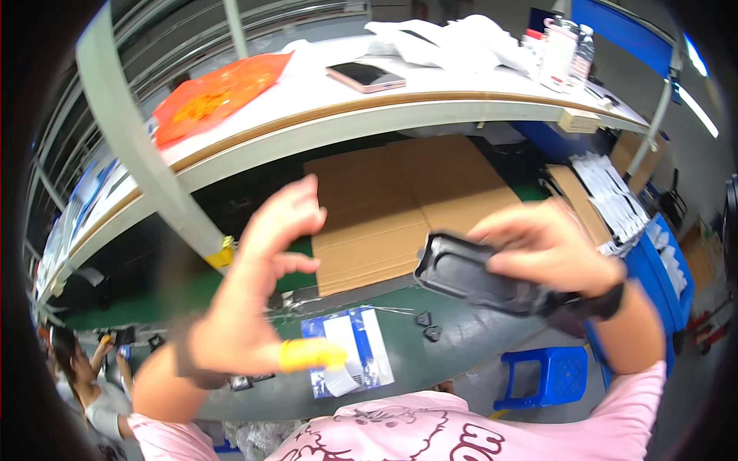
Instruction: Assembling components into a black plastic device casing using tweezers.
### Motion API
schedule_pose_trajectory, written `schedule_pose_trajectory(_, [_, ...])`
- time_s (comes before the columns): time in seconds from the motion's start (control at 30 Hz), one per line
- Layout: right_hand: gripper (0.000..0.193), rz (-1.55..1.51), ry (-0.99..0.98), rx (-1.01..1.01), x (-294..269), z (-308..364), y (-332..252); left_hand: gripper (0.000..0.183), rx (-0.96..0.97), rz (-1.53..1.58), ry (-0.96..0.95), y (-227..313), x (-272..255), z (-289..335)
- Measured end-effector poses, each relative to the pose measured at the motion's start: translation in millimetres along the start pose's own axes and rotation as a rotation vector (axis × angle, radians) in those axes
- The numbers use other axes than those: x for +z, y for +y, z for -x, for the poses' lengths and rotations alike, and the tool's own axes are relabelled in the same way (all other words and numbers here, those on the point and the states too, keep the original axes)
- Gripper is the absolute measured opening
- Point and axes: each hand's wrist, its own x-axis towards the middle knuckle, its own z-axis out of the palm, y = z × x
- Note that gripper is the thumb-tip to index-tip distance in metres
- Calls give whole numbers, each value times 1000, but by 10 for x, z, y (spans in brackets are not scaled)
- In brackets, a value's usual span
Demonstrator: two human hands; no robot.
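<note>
My right hand point(542, 244) grips a black plastic shell point(453, 267), long and hollow with a raised rim, and holds it tilted above the green bench point(477, 338). My left hand point(257, 288) is raised to the left of it, fingers apart and nothing in them. A yellow cover point(311, 355) is on its thumb. Below and between the hands lies a blue and white packet point(375, 349) with a white piece on it, partly behind the thumb. Small dark parts point(429, 326) rest on the bench to the right of the packet. Both hands are somewhat blurred.
Flat cardboard point(407, 207) lies under a raised shelf point(369, 111). On the shelf are an orange bag point(219, 96), a phone point(366, 77), white bags and bottles point(559, 54). To the right stand a blue stool point(550, 378) and blue bins point(661, 296). Another person point(96, 392) works at left.
</note>
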Motion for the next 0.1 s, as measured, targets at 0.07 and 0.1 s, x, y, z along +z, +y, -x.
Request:
schedule_pose_trajectory(0.07, [37, -284, 84, -131, -64, 129, -798, 113, 281, -6, 10, 472, -421, -136])
schedule_pose_trajectory(0.1, [46, -257, 170, -45, -96, 72, -938, 113, 267, 7, -4, 722, 28, 581])
